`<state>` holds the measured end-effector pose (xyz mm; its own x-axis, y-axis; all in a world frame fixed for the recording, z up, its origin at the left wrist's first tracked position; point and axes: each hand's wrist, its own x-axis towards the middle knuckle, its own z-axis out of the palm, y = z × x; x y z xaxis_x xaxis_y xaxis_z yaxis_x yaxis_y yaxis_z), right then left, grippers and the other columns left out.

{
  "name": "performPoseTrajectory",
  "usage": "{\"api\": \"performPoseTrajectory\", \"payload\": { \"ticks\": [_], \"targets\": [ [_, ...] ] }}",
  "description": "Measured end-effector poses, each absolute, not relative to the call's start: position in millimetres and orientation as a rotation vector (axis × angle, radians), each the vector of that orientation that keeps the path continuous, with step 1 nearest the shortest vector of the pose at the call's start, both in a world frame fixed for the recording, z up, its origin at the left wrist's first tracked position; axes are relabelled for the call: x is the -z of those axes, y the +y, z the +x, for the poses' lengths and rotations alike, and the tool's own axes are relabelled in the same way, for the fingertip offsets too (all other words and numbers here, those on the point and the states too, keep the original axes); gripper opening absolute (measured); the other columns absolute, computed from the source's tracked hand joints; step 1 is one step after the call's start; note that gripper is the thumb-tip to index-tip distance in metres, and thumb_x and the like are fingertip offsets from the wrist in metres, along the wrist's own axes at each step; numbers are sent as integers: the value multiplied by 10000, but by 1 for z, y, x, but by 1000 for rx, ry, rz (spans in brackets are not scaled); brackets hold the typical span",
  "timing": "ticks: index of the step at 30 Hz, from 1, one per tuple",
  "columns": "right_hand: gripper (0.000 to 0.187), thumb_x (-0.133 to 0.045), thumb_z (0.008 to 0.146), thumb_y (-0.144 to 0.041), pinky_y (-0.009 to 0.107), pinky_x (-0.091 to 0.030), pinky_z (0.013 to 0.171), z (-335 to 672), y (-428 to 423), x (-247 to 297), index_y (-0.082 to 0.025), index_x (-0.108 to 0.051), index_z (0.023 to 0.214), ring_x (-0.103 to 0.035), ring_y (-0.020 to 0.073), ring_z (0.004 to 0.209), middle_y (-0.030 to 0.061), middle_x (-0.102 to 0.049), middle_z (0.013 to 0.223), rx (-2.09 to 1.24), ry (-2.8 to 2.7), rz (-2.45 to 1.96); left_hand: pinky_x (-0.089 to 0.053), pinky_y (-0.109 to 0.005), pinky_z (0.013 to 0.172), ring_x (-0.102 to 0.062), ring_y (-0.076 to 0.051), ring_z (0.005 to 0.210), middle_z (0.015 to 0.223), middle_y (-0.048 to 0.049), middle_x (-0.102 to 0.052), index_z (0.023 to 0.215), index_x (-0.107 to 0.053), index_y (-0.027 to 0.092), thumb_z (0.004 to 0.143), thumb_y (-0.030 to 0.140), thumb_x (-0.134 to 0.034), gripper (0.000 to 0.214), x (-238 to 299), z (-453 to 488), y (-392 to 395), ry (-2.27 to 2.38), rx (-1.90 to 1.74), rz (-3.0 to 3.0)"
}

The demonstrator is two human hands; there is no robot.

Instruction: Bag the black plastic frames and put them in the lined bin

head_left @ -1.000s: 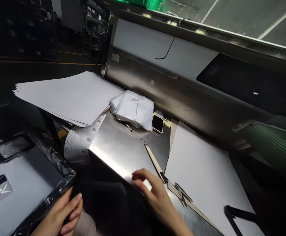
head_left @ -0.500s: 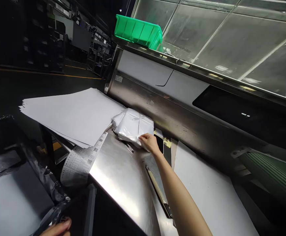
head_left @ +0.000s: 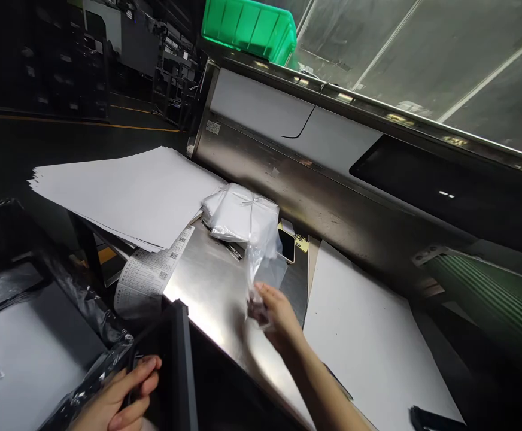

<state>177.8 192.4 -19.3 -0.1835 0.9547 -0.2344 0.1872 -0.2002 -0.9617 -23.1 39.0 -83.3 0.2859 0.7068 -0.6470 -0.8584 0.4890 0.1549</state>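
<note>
My right hand (head_left: 275,314) pinches the corner of a clear plastic bag (head_left: 264,266) and holds it up over the steel table (head_left: 211,293), just in front of the stack of folded plastic bags (head_left: 240,212). At the lower left my left hand (head_left: 120,395) grips a black frame (head_left: 179,365) standing on edge next to a plastic-lined bin (head_left: 85,311). A phone (head_left: 287,244) lies right of the bag stack.
A fanned stack of white paper (head_left: 126,191) overhangs the table's left end above printed label sheets (head_left: 146,278). A large white sheet (head_left: 369,341) covers the right side. A steel machine housing (head_left: 333,173) runs behind, with a green bin (head_left: 249,27) on top.
My right hand reached to the bag stack, took one clear bag and drew it back toward me. My left hand lifted the black frame up beside the bin.
</note>
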Motion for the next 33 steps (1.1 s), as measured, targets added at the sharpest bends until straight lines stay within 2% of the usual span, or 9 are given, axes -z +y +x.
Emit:
{"api": "performPoseTrajectory", "payload": {
  "ticks": [2,5,11,15,18,25,28,31,33],
  "targets": [
    [260,-445,848,-358,184,-353,417,165,150,26,-137,-500,724,-392,39,421,-76,-421,544,-1562,-1376,-1317,-165,-107,288,-167,18,273,289,121,-206,591,-580,123,521,352,-765,302,71,-13,43,755,-1060,-184],
    [264,-550,772,-367,186,-305,427,150,99,37,-140,-495,648,-364,40,439,-76,-419,532,-1657,-1431,-1233,-161,-101,293,-186,33,288,351,103,-350,698,-592,120,452,403,-779,419,57,0,45,795,-1072,-76],
    [210,-726,582,-273,212,-300,482,146,47,64,-151,-555,596,-400,66,497,-65,-473,515,-1771,-1442,-1180,-163,-110,287,-225,19,273,343,103,-367,579,-492,141,455,213,-803,342,59,5,26,931,-1047,-46],
    [193,-606,743,-286,249,-402,598,152,28,91,-138,-557,630,-493,85,580,-50,-520,582,-1756,-1221,-1169,-194,-117,294,-281,9,293,414,93,-393,630,-497,137,538,207,-758,286,69,4,6,1000,-1073,-98],
    [249,-462,833,-381,295,-453,629,168,23,109,-154,-549,781,-540,105,641,-15,-565,713,-1739,-884,-1140,-228,-129,302,-308,0,312,461,85,-395,676,-503,141,613,259,-708,245,76,6,-6,1055,-1133,-148],
    [213,-549,766,-397,335,-442,752,213,4,126,-186,-558,788,-557,137,776,-4,-588,783,-1710,-351,-1133,-269,-140,316,-302,1,346,562,46,-458,690,-496,143,663,289,-669,229,91,11,-18,1159,-1243,-210],
    [240,-604,702,-454,272,-447,680,209,-20,135,-223,-539,713,-538,110,688,-45,-568,688,-1605,-287,-1163,-281,-129,329,-283,10,364,625,29,-485,696,-482,141,687,270,-652,214,96,14,-20,1193,-1295,-222],
    [286,-643,672,-435,216,-396,523,190,-42,146,-175,-530,714,-473,73,551,-52,-538,645,-1569,-335,-1209,-305,-118,362,-281,13,397,692,14,-498,718,-459,142,733,240,-609,179,101,23,-23,1224,-1340,-226],
    [279,-670,663,-373,220,-386,535,175,-50,149,-151,-530,760,-476,75,564,-45,-539,664,-1588,-388,-1246,-336,-125,399,-309,2,426,704,12,-491,729,-444,148,771,235,-561,152,104,31,-27,1228,-1335,-205]
  ]
}}
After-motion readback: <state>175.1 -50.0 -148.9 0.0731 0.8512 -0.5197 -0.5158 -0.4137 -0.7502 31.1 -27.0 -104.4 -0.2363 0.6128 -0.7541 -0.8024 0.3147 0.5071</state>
